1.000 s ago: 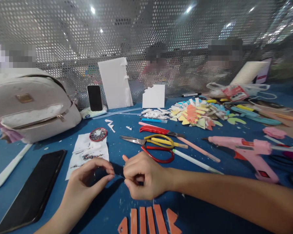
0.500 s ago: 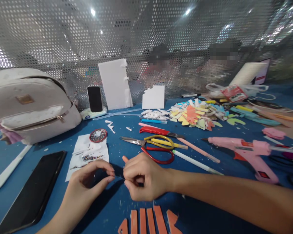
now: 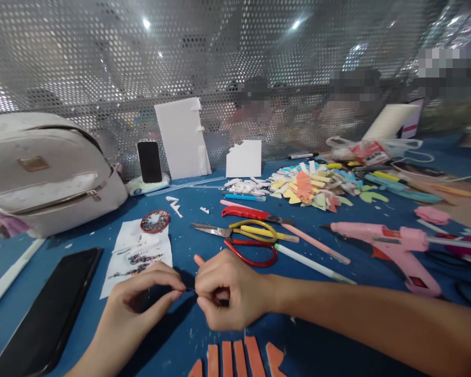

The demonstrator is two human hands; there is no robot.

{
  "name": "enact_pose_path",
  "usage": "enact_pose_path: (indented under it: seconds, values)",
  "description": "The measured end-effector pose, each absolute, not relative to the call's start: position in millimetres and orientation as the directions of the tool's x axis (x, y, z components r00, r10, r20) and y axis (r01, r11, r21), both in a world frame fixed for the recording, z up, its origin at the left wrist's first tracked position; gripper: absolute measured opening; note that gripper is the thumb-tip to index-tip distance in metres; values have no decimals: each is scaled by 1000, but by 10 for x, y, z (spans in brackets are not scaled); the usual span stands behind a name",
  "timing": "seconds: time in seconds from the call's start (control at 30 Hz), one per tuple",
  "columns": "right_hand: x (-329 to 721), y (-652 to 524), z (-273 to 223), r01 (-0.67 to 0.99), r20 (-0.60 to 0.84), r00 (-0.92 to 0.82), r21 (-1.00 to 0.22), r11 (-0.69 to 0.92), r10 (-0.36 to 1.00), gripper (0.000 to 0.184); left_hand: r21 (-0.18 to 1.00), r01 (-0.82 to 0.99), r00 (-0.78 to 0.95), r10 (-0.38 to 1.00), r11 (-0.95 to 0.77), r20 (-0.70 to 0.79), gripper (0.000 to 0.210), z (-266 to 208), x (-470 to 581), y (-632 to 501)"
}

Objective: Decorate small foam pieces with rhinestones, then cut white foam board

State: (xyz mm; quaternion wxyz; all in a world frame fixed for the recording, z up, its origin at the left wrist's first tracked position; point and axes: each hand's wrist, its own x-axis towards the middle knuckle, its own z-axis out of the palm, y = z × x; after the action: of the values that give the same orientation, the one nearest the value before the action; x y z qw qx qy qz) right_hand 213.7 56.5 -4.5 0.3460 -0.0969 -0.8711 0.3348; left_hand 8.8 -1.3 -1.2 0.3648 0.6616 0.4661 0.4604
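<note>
Thumb and forefinger of my left hand pinch one end of a thin thread-like strand; whether it is thread or fine wire I cannot tell. The strand runs across a short gap to my right hand, which is closed in a fist around its other end. An orange piece pokes out above the right fingers, its rest hidden by the hand. In front of both hands lie several orange strips and cut shapes. White paper with small beads or glitter sits behind my left hand.
Scissors, a red-handled knife and sticks lie behind my right hand. A pink glue gun is at right. A black phone and a backpack are at left. Coloured scraps are heaped at the back.
My left hand has shifted slightly and its fingertips have pinched together on the strand. The right fist keeps its grip. The whole view has shifted a little.
</note>
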Motion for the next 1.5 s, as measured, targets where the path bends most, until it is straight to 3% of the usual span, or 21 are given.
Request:
enact_pose_path:
  seconds: [0.2,0.63,0.83,1.03,1.13,1.33,1.5]
  values:
    - [2149,572,-78,-57,502,-777,-658,751,381,29,877,303,261,918,-372,300,21,-17,43,19]
    - [2163,573,-61,-5,436,-819,-655,755,372,31,920,289,111,964,-265,243,12,-8,125,-30]
    - [2160,576,-71,-45,495,-790,-634,772,361,29,895,327,159,951,-305,266,11,5,103,-18]
    - [2141,584,-67,22,426,-826,-628,778,368,31,868,352,203,934,-349,293,9,19,74,-10]
    - [2125,597,-63,42,396,-842,-629,777,366,30,842,365,256,912,-397,319,12,11,54,-9]
    - [2105,623,-46,132,406,-782,-634,762,473,28,788,432,141,896,-439,422,21,3,48,-26]
    - [2102,621,-40,105,442,-749,-656,748,493,17,607,506,262,779,-613,569,31,63,7,-26]
